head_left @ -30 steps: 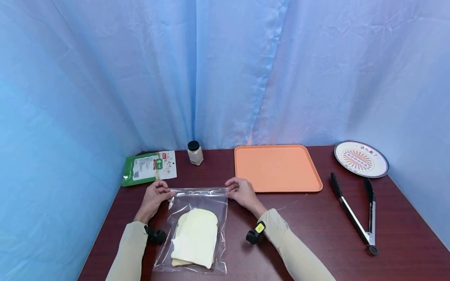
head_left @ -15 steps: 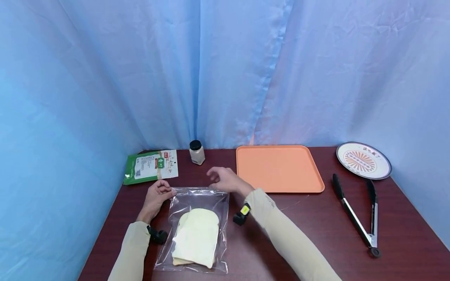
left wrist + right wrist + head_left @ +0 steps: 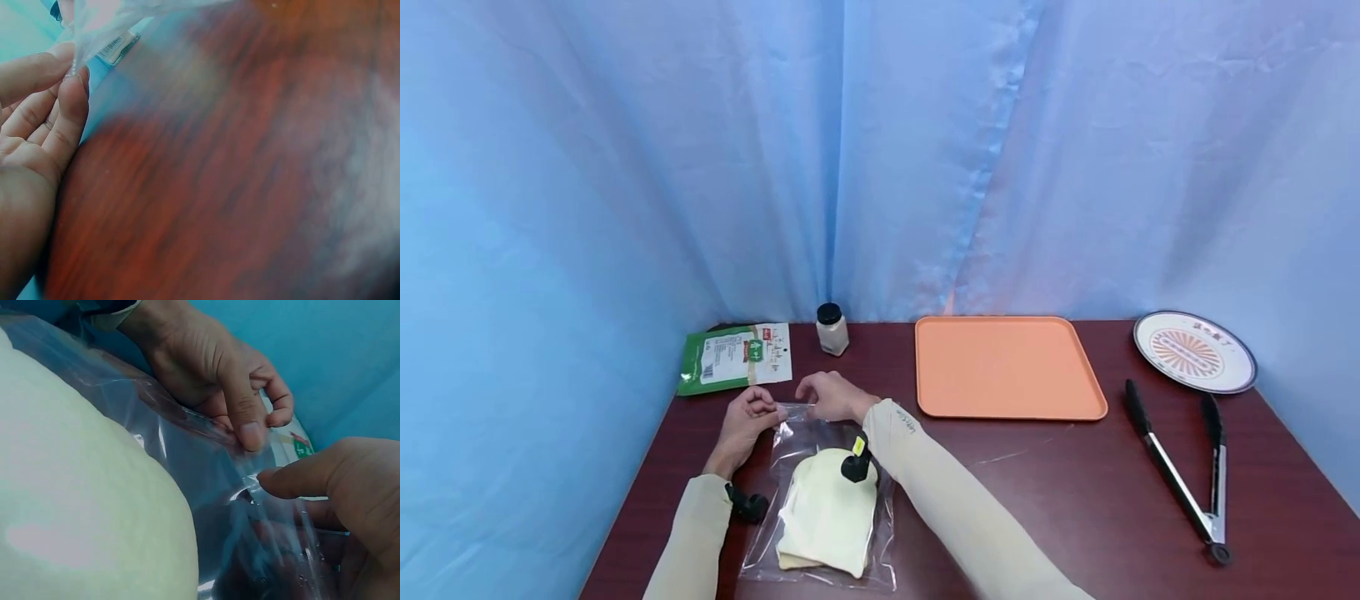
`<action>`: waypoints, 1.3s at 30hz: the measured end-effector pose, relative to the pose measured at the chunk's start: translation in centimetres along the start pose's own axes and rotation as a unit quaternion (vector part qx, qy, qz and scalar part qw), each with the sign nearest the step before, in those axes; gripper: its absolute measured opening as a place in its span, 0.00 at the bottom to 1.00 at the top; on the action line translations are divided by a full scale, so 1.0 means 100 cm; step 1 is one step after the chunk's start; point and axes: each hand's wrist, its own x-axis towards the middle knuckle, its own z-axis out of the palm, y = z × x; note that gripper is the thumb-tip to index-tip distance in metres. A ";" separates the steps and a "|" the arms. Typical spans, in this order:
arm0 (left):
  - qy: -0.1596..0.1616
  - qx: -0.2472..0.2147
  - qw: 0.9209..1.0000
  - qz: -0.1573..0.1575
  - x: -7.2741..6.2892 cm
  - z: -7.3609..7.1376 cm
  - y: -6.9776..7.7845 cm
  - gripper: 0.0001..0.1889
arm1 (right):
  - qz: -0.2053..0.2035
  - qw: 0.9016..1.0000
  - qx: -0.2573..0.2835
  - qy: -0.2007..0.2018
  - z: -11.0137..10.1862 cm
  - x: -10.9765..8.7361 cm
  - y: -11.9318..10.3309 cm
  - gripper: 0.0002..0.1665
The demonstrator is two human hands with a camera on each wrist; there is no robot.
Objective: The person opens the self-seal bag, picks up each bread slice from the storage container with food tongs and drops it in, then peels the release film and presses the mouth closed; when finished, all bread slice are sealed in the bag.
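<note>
A clear plastic bag lies on the table with slices of bread stacked inside, the lower one mostly covered. My left hand pinches the bag's far left corner between thumb and forefinger; the left wrist view shows the plastic between those fingertips. Close beside it, my right hand is at the bag's far edge. In the right wrist view, the right thumb lies on the near side of the plastic, with fingers visible through it behind. My right forearm and wrist camera cover part of the bag and bread.
Behind my left hand lies a green and white packet, with a black-lidded jar to its right. An orange tray sits at the back. On the right are a patterned plate and spread tongs. A blue curtain surrounds the table.
My right hand has let go of the bag's far right corner and moved left along the edge, up beside my left hand. The left hand keeps its pinch. The view has shifted slightly.
</note>
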 end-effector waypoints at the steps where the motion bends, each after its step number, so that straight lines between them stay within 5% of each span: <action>1: 0.000 -0.001 1.000 0.003 0.000 0.000 0.000 0.13 | 0.005 1.000 -0.001 0.001 0.002 0.002 -0.001 0.20; 10: -0.003 -0.009 1.000 0.013 0.001 -0.002 0.000 0.14 | 0.019 1.000 0.010 -0.006 0.008 0.010 -0.003 0.12; 25: 0.022 0.028 0.999 -0.006 0.002 -0.001 -0.001 0.16 | 0.020 0.999 0.021 -0.016 -0.009 -0.007 0.025 0.13; 39: 0.012 0.008 1.000 -0.008 0.002 -0.001 -0.001 0.15 | -0.010 1.000 0.011 -0.012 -0.021 -0.026 0.046 0.20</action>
